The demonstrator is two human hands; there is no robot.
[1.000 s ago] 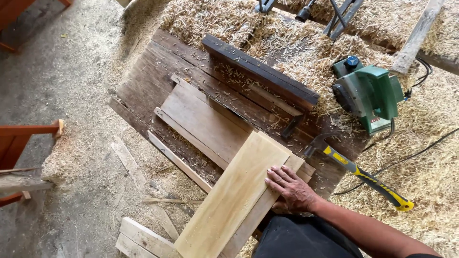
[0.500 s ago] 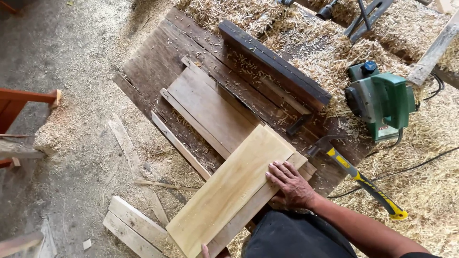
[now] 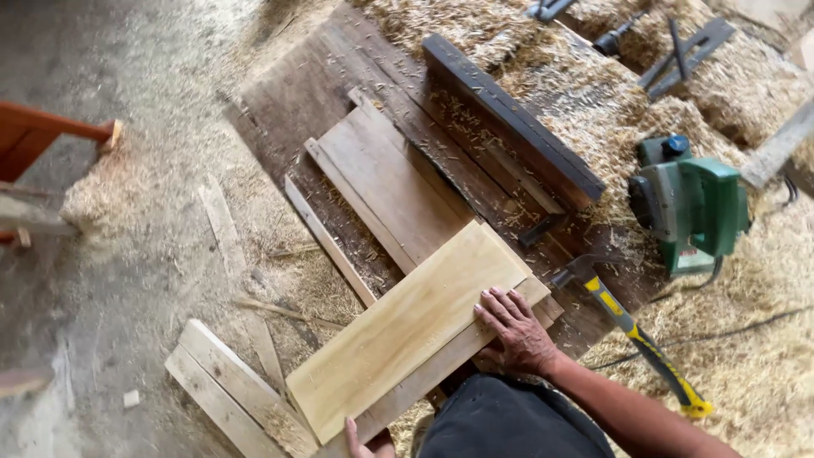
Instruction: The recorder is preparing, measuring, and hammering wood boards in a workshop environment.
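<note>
I am pressing my right hand (image 3: 519, 333) flat, fingers spread and gripping nothing, on the pale planed board (image 3: 411, 326), at its 3 o'clock end where it overlaps the board below. My left hand (image 3: 363, 438) is only peeking in at 6 o'clock, fingertips touching the near end of the board stack; whether those fingers are curled or spread I cannot tell, as most of the hand is out of view.

The pale board is lying diagonally, running from 7 o'clock up toward 2 o'clock, resting on a second pale board (image 3: 509, 321) whose edge shows along its 5 o'clock side, and both are sitting on the dark weathered panel (image 3: 292, 97). At 11 o'clock of my right hand a greyish flat board (image 3: 386, 182) is lying on that panel, and a dark beam (image 3: 513, 119) is crossing at 12 o'clock. The yellow-handled hammer (image 3: 632, 335) is lying just beside my right hand at 3 o'clock, the green electric planer (image 3: 691, 203) farther out at 2 o'clock, amid wood shavings (image 3: 755, 339).

To handle this well, I judge I should be keeping the palm weight steady over the overlap, so the top board is not sliding, and nudging the near end gently until both long edges are running flush.
</note>
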